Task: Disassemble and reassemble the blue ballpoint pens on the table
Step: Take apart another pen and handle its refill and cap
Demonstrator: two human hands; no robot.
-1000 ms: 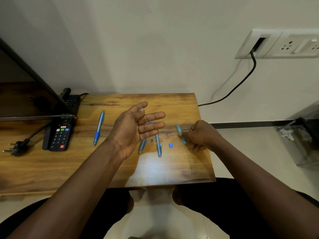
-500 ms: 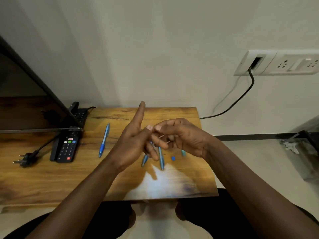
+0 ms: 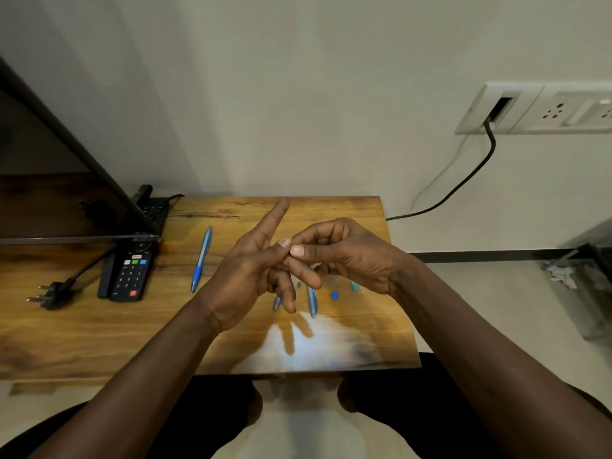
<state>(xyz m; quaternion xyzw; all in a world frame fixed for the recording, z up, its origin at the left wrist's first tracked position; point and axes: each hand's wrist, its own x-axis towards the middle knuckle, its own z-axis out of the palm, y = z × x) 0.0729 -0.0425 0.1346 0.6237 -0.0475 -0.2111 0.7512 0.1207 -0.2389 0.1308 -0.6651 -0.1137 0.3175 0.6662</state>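
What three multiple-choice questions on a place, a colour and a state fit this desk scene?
1. Where does the whole blue pen lie? A on the floor; B between the remote control and the left hand; C on a chair.
2. What colour is the small square piece on the table? A red; B blue; C yellow.
3. How are the left hand and right hand? A flat on the table; B far apart; C fingertips meeting above the table.
Key: B, it lies beside the remote control; B, it shows plain blue; C, their fingertips touch in the air.
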